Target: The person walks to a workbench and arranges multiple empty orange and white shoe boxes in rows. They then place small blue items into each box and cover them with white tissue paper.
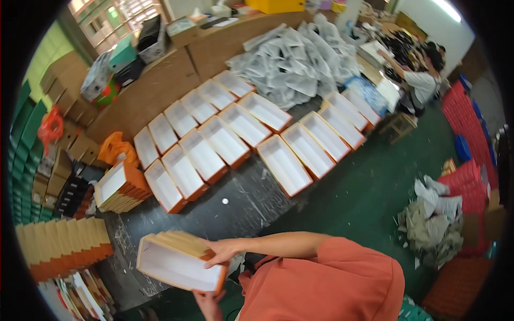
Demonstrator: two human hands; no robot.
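Observation:
A stack of nested, open orange shoe boxes (179, 262) with white insides is held tilted in front of me, above the near edge of the dark table. My right hand (222, 252) is closed over the upper right end of the stack, its thumb over the rim of the top box. From below, my left hand (209, 304) grips the near end corner; part of its fingers is hidden by the box. The stacked rims are slightly blurred.
Rows of open orange boxes (202, 155) stand on the dark table (241, 195). An orange box stack (123, 187) is at the left, beside tan-and-orange stacks (64, 246). Clear plastic bags (294, 64) heap behind. Another person (423, 80) works far right; wrapping scraps (433, 224) lie at right.

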